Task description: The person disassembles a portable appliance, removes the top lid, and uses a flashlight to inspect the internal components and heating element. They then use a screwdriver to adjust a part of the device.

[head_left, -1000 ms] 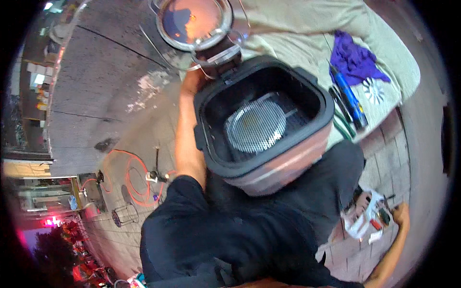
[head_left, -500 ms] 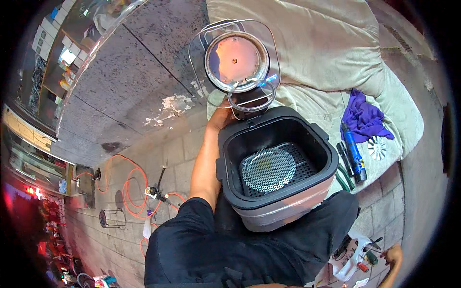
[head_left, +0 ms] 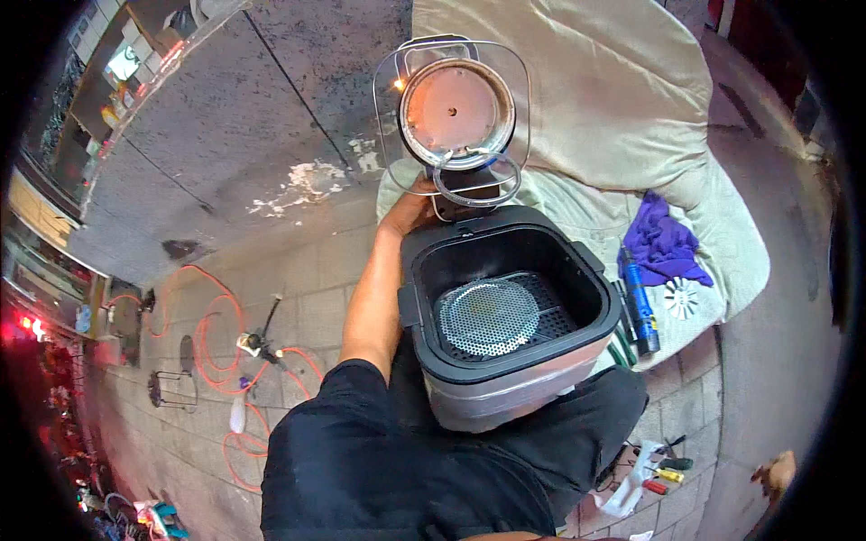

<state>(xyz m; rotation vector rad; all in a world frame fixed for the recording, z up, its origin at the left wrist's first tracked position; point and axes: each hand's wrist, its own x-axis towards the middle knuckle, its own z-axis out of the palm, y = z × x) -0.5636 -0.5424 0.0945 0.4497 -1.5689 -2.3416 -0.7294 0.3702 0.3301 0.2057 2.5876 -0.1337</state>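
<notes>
— Though half hidden behind the back corner of the fryer (head_left: 514,397), seems pressed against it, that left grip (head_left: 410,212). Closed or only resting there?

— Cannot tell. Fingers tucked out of sight between the casing and the hinge (head_left: 474,185). Only wrist and back of hand showing.

— And the right grip?

— Nowhere in view.

— Where exactly is the fryer sitting?

— On the lap, across dark trousers (head_left: 577,433), just right of the left grip and below it. Tilted a little toward the head.

— Done so far, judging by the look of it?

— Lid (head_left: 456,113) already swung up, standing open above and just right of the left grip, round pale plate facing out. Pot bared. Round mesh disc (head_left: 487,317) lying flat on the ribbed bottom, down and right of the left grip.

— Left undone?

— Probably most of it. Nothing lifted out. Blue tool (head_left: 639,302), white fan wheel (head_left: 681,298) and purple cloth (head_left: 663,243) lying untouched on the beige cushion (head_left: 586,108), well right of the left grip. Screwdrivers (head_left: 666,471) on the paving, far down and right. Orange cable (head_left: 216,334) looped well to the left.
</notes>
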